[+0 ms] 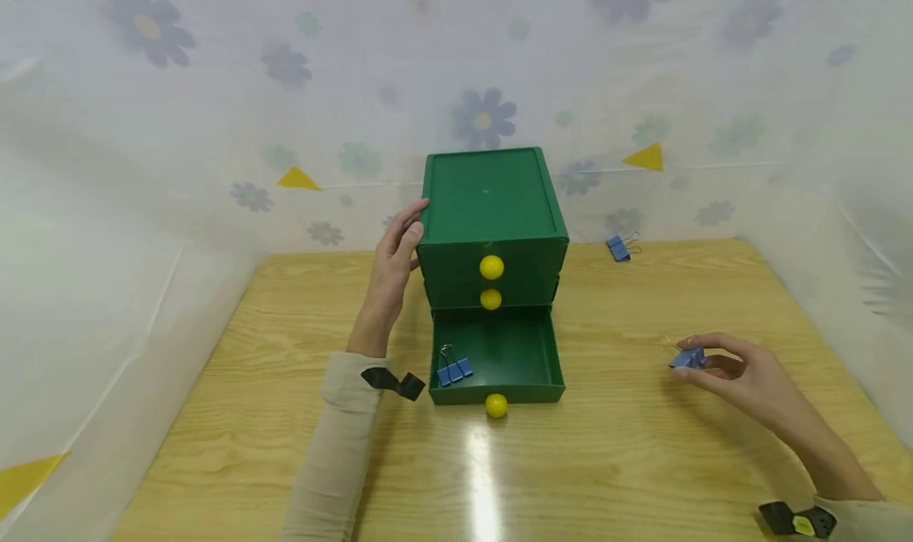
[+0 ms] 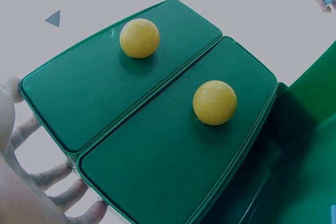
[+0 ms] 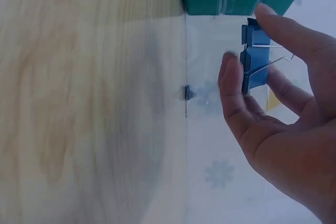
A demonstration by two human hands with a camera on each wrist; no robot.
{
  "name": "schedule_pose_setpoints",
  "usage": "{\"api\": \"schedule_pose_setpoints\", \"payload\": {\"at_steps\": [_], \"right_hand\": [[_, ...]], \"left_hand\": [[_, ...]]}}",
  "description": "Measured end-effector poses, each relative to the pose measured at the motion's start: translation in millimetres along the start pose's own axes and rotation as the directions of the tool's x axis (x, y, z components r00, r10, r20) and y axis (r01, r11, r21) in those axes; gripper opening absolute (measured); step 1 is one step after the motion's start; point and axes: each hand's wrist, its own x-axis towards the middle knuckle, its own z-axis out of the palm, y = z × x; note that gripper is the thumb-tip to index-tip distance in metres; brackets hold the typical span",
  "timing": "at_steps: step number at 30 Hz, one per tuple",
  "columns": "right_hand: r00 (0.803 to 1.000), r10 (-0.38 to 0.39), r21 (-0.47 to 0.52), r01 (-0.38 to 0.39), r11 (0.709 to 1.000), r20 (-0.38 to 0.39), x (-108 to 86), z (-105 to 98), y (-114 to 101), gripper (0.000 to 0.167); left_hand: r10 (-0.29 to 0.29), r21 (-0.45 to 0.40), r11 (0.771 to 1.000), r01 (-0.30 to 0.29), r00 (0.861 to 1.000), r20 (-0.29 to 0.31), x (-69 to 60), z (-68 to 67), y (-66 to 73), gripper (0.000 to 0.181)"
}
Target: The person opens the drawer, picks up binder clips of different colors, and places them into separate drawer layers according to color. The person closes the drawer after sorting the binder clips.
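Note:
A green drawer cabinet (image 1: 492, 197) with yellow ball knobs stands on the table, its bottom drawer (image 1: 509, 352) pulled out. Inside that drawer, at the left, lies a blue binder clip (image 1: 455, 372). My left hand (image 1: 395, 261) rests against the cabinet's left side, fingers along the wall; the left wrist view shows the fingertips (image 2: 68, 195) at the side edge. Over the table to the right, my right hand (image 1: 742, 375) pinches a second blue binder clip (image 3: 255, 56) between thumb and fingers. Its wire handles show in the right wrist view.
Another blue binder clip (image 1: 619, 248) lies at the table's back edge, right of the cabinet. The wooden table (image 1: 613, 447) meets a flower-patterned sheet (image 1: 342, 74) behind and at both sides. The open drawer juts forward from the cabinet.

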Motion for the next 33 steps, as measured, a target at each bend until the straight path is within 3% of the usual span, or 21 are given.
{"api": "schedule_pose_setpoints", "payload": {"at_steps": [7, 18, 27, 33], "right_hand": [[0.999, 0.042, 0.064, -0.044, 0.997, 0.028, 11.8, 10, -18, 0.029], [0.997, -0.053, 0.112, 0.046, 0.993, 0.064, 40.1, 15, -44, 0.023], [0.992, -0.123, 0.017, 0.123, 0.992, -0.004, 55.7, 23, -57, 0.017], [0.991, -0.126, 0.03, 0.128, 0.991, -0.053, 65.1, 26, -69, 0.017]], "left_hand": [[0.006, -0.001, 1.0, -0.006, 1.0, 0.002, -0.4, 1.7, 0.9, 0.047], [0.0, 0.012, 1.0, 0.0, 1.0, -0.005, -0.7, 0.8, 0.3, 0.048], [-0.002, 0.011, 1.0, 0.002, 1.0, 0.0, -1.2, 1.8, 0.9, 0.047], [0.001, 0.009, 1.0, -0.001, 1.0, 0.0, -1.2, 1.9, 0.7, 0.048]]}}
